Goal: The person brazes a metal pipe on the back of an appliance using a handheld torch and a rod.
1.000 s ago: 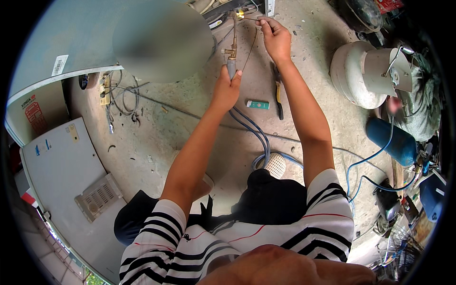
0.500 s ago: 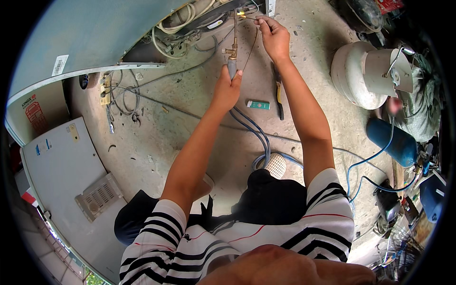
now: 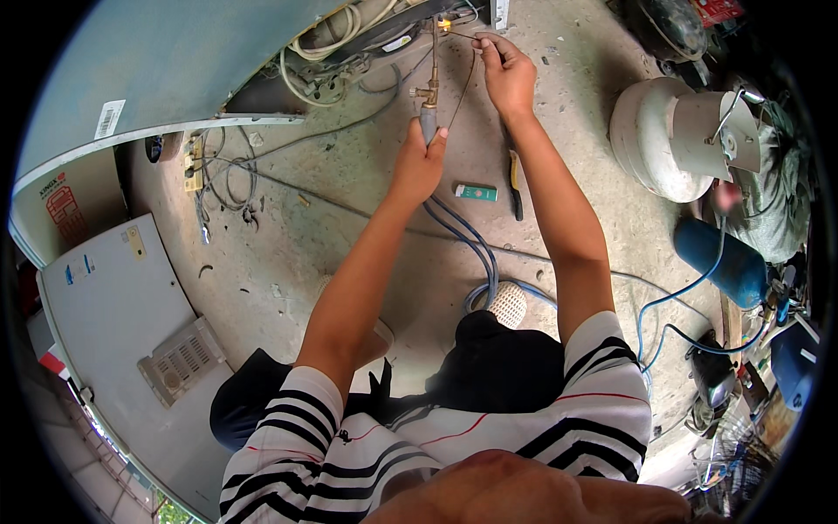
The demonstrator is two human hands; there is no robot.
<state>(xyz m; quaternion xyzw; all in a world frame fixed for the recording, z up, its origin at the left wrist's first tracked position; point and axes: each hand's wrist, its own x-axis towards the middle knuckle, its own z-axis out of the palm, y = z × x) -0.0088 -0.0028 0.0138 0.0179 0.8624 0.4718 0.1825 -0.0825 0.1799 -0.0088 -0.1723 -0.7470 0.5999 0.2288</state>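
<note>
1. Recorded beyond and left of the left fingers: large grey-blue cabinet (image 3: 175,61), with pale coiled tubing (image 3: 325,54) exposed in an open bay along the lower edge.
2. Noted well left of the left fingers and nearer the body: flat grey panel (image 3: 113,288).
3. Found well to the right of the right fingers: white gas cylinder (image 3: 644,131) with collar and carrying handle.
4. Sighted farther right and nearer the body than the right fingers: blue cylinder (image 3: 717,258).
5. Trailing back from beneath the left fingers: paired blue hoses (image 3: 476,244).
6. Enclosed by the curled fingers of the left hand (image 3: 418,166), thumb laid along the grey handle: torch (image 3: 429,120). Brass-coloured valve just past those fingers; neck extending well beyond them.
7. Lying on the floor behind the right fingers, beside the forearm: yellow-and-black pliers (image 3: 515,183).
8. Pinched between thumb and fingertips of the right hand (image 3: 509,79): thin rod (image 3: 461,35), pointing left.
9. Resting right of the left fingers, near but apart: small turquoise-and-white box (image 3: 477,192).
10. Burning at the torch tip, just left of the right fingertips: yellow flame (image 3: 445,25).
</note>
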